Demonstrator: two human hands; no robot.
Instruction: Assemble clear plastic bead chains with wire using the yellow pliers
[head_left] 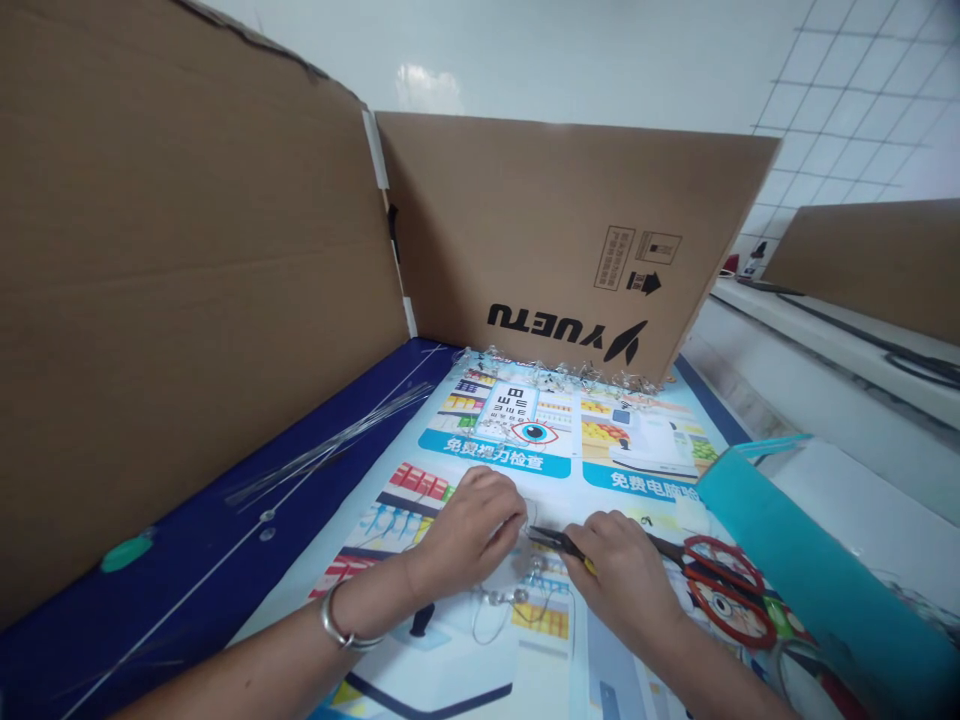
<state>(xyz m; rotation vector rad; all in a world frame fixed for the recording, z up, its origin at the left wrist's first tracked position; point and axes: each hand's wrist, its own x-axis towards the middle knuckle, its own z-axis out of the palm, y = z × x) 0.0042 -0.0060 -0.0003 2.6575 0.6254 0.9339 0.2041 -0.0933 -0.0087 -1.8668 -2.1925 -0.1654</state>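
My left hand is closed in a pinch over the printed sheet. A thin clear strand or wire shows at its fingertips, hard to make out. My right hand is wrapped round a pair of pliers with dark narrow jaws and a bit of yellow on the handle. The jaw tips point left and come close to the left fingertips; I cannot tell whether they grip the strand. Below the hands, several clear beads lie along a thin looped wire. Scissors with red-orange handles rest right of my right hand.
Cardboard panels stand at the back and left. Small clear wire-and-bead pieces line the back panel's foot. A bundle of thin wires lies on the blue surface at left. At right is a turquoise-edged box, with a round metal-edged tool in front.
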